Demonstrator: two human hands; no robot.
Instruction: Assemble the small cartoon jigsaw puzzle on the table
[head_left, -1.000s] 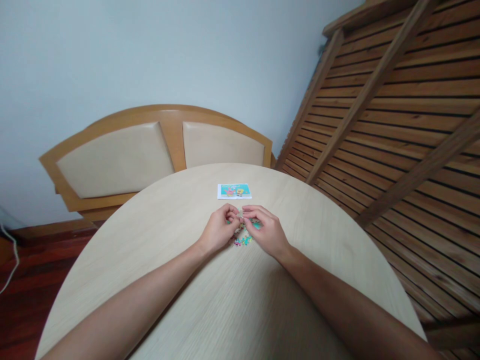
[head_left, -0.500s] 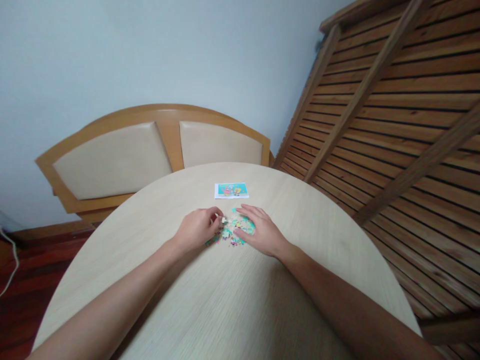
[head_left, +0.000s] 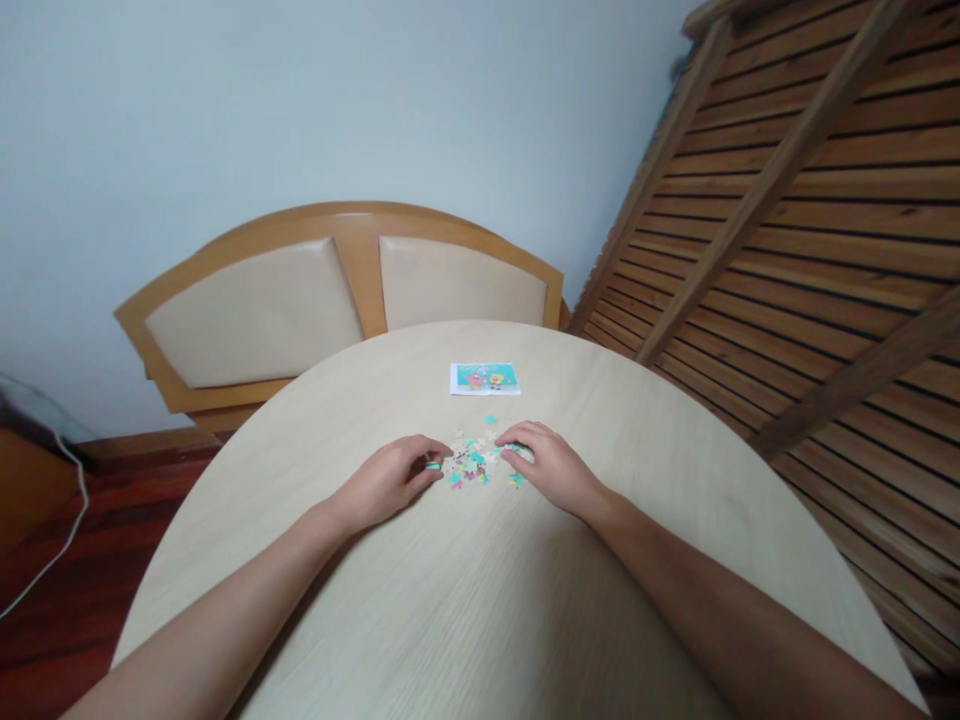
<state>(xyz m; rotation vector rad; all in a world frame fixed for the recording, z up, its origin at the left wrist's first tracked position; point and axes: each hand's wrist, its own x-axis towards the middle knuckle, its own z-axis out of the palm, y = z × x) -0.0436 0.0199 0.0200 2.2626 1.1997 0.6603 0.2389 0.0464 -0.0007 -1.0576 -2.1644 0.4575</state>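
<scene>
1. The scene is backed by a pale wall (head_left: 337,100), with a slatted panel (head_left: 825,220) leaning at the right.
2. A round tabletop (head_left: 465,600) is used as the work surface.
3. Both hands are rested low over it, well apart. By the left hand (head_left: 394,475), curled fingers and thumb are closed near a teal piece (head_left: 433,466); whether it is pinched cannot be told. By the right hand (head_left: 551,465), pieces are bracketed between parted thumb and fingers; whether any is gripped cannot be told.
4. Beyond them a card (head_left: 486,378) is laid flat, printed with a pink and a yellow figure on teal.
5. The puzzle pieces (head_left: 474,460) are heaped between the hands. No joined section can be made out, so nearly all assembly is judged to be left.
6. Pale lettering seems to be printed along the card's top, too small to be read; no brand is legible.
</scene>
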